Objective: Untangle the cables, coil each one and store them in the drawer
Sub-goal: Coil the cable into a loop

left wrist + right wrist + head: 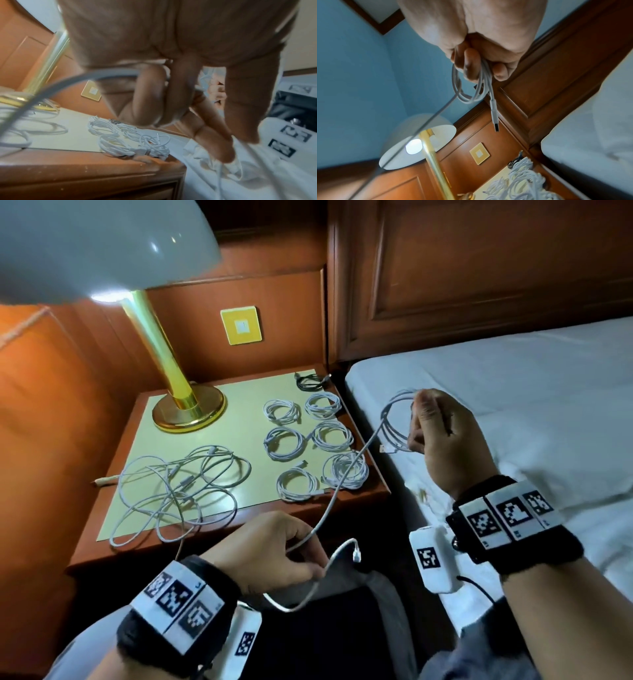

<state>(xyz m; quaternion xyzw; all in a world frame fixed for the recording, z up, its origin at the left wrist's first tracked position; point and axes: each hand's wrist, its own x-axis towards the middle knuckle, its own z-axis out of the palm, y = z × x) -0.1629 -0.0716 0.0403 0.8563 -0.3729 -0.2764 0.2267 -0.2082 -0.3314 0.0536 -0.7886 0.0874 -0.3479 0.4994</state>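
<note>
My right hand is raised over the bed edge and grips a few loops of a white cable; its USB plug dangles below the fingers. The rest of that cable runs down to my left hand, which pinches it in front of the nightstand, with the free end plug curling past it. Several coiled white cables lie in rows on the nightstand's right side. A tangled heap of white cables lies on its left. The drawer front shows under the nightstand top.
A gold lamp with a white shade stands at the back left of the nightstand. A small black coiled cable lies at its back right corner. The bed with white sheets lies to the right.
</note>
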